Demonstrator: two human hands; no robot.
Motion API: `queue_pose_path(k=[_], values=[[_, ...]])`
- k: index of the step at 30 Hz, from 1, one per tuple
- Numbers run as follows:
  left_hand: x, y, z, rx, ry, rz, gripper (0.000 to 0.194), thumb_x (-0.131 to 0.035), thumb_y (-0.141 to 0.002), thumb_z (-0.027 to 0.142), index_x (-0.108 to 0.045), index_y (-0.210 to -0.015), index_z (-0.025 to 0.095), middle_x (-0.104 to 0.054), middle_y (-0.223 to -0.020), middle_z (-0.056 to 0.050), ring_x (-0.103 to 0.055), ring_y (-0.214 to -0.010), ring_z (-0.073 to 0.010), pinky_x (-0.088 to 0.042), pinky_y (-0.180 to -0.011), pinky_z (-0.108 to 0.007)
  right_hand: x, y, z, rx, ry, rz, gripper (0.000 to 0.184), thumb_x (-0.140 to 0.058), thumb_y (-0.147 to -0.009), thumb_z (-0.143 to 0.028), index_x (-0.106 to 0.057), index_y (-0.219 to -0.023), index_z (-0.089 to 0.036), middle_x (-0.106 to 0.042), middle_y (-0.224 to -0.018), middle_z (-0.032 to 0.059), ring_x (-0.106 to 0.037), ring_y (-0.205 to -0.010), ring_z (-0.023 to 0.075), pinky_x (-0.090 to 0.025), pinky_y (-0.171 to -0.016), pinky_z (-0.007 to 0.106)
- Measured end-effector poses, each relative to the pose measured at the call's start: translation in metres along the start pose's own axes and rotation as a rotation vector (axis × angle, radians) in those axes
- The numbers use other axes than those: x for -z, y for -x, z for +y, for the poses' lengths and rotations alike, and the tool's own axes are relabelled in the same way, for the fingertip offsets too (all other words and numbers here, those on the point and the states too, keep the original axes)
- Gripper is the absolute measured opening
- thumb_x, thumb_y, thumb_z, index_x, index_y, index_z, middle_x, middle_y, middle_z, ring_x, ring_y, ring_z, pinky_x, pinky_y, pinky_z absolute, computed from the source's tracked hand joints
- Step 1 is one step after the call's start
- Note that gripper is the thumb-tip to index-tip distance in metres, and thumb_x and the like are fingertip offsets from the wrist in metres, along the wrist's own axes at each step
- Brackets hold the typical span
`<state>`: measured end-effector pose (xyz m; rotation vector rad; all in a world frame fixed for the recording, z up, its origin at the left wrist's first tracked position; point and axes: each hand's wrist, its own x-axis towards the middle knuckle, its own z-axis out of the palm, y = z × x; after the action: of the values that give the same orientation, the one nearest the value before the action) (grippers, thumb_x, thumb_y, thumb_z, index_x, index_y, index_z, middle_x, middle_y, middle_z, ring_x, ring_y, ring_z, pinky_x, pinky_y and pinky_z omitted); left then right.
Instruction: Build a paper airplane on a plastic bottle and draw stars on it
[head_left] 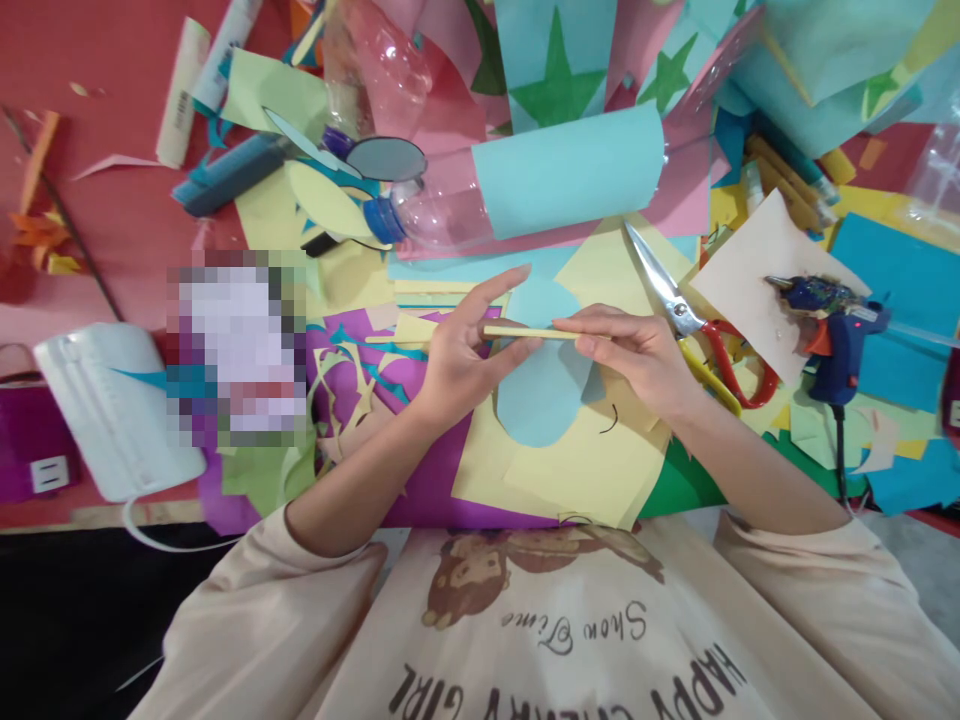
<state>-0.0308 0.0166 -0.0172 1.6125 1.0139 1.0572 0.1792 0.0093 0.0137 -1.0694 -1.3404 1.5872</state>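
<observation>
Between my two hands runs a narrow pale-yellow strip, seen nearly edge-on; I cannot tell whether it is folded paper or a thin stick. My left hand holds its left part, the thumb along it and the index finger raised away. At its other end, my right hand pinches it between thumb and fingertips. Below the hands lies a rounded light-blue paper cutout on yellow paper sheets. Red-and-yellow-handled scissors lie partly open beyond my right hand.
A plastic bottle wrapped in light-blue paper lies across the back. On the right is a blue glue gun with its cord. To the left are a white device with a cable and yellow paper scraps. Star-decorated paper stands behind.
</observation>
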Motion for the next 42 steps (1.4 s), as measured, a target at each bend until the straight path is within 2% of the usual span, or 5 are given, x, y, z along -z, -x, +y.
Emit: queue_pose_path(k=[10,26,34,38,42], values=[[0.002,0.000,0.002,0.033,-0.023,0.002,0.056,-0.070,-0.087,0.044,-0.051,-0.138,0.030,-0.058,-0.140,-0.009,-0.073,-0.089,-0.0168,-0.063,-0.076,-0.026,0.011,-0.001,0.005,-0.057,-0.145,-0.154,0.025,-0.059,-0.090,-0.037,-0.076,-0.109,-0.038,-0.068,-0.122,-0.0017,-0.052,-0.126,0.0209,-0.034,-0.113,0.042],[0.003,-0.005,0.000,0.035,-0.082,0.045,0.057,-0.072,-0.084,0.048,-0.054,-0.135,0.027,-0.062,-0.135,-0.010,-0.072,-0.084,-0.0164,-0.060,-0.064,-0.022,0.013,-0.009,-0.010,-0.193,-0.214,-0.178,0.034,-0.062,-0.078,-0.059,-0.078,-0.084,-0.029,-0.065,-0.132,0.0015,-0.047,-0.137,0.0292,-0.049,-0.105,0.049],[0.002,-0.002,0.005,-0.033,-0.334,-0.001,0.035,-0.065,-0.089,0.043,-0.066,-0.118,0.024,-0.073,-0.114,-0.006,-0.071,-0.102,-0.0203,-0.058,-0.087,-0.029,0.022,-0.009,-0.002,-0.018,-0.047,0.357,0.023,-0.067,-0.081,-0.050,-0.066,-0.075,-0.027,-0.068,-0.084,0.0008,-0.067,-0.085,0.0168,-0.055,-0.078,0.035],[0.005,-0.005,0.004,-0.203,-0.446,0.004,0.028,-0.058,-0.094,0.044,-0.067,-0.112,0.025,-0.065,-0.131,-0.008,-0.059,-0.126,-0.0258,-0.048,-0.106,-0.043,0.023,-0.011,-0.004,0.034,-0.112,0.462,0.021,-0.069,-0.081,-0.045,-0.062,-0.072,-0.027,-0.062,-0.074,-0.0011,-0.061,-0.074,0.0139,-0.052,-0.068,0.030],[0.006,-0.008,0.004,-0.234,-0.369,0.177,0.017,-0.057,-0.095,0.040,-0.064,-0.100,0.025,-0.071,-0.107,-0.005,-0.068,-0.104,-0.0196,-0.054,-0.091,-0.037,0.026,-0.012,-0.007,0.093,-0.119,0.539,0.019,-0.075,-0.077,-0.039,-0.061,-0.073,-0.027,-0.055,-0.068,-0.0024,-0.056,-0.070,0.0134,-0.050,-0.069,0.029]])
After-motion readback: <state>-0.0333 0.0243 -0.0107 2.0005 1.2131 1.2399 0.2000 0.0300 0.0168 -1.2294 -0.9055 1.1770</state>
